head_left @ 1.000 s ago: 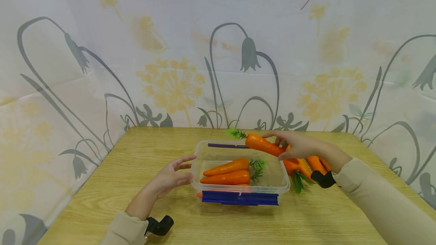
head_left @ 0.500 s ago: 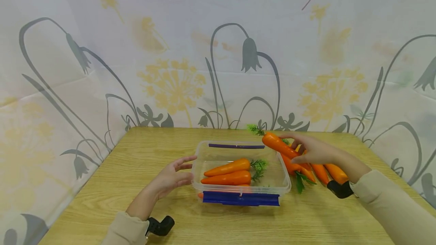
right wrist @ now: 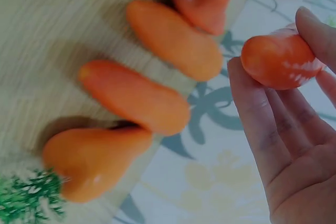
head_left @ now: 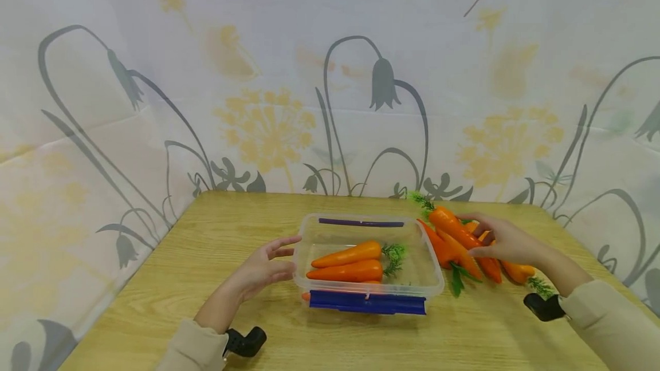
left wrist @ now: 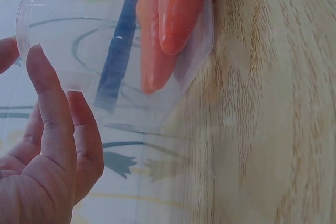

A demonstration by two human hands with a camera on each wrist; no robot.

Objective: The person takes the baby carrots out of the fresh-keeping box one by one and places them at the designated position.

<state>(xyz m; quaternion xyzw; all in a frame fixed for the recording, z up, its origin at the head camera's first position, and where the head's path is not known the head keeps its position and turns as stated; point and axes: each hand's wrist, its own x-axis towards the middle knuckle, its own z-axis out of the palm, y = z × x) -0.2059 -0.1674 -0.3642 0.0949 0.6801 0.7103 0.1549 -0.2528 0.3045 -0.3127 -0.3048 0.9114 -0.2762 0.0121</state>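
Observation:
My right hand [head_left: 507, 240] pinches an orange carrot [head_left: 454, 227] between thumb and fingers, above the loose carrots right of the box. The carrot slants, its feathery green top pointing to the back left; in the right wrist view its smooth end [right wrist: 278, 61] shows between thumb and fingers. My left hand [head_left: 258, 268] is at the left side of a clear plastic box [head_left: 439, 273], fingers extended, fingertips right at the rim. Inside the box two carrots [head_left: 348, 271] lie side by side with tops to the right, and part of another shows beneath them.
Right of the box several loose carrots [head_left: 448, 253] lie on the wooden table [head_left: 247, 205], one with broad green leaves [head_left: 458, 279]. Blue clip flaps [head_left: 368, 302] stick out at the box's front and back. A flower-patterned cloth [head_left: 278, 73] hangs behind the table.
My right hand has moved right with the carrot, from over the box's right rim to over the loose carrots. The left hand has stayed at the box's left side.

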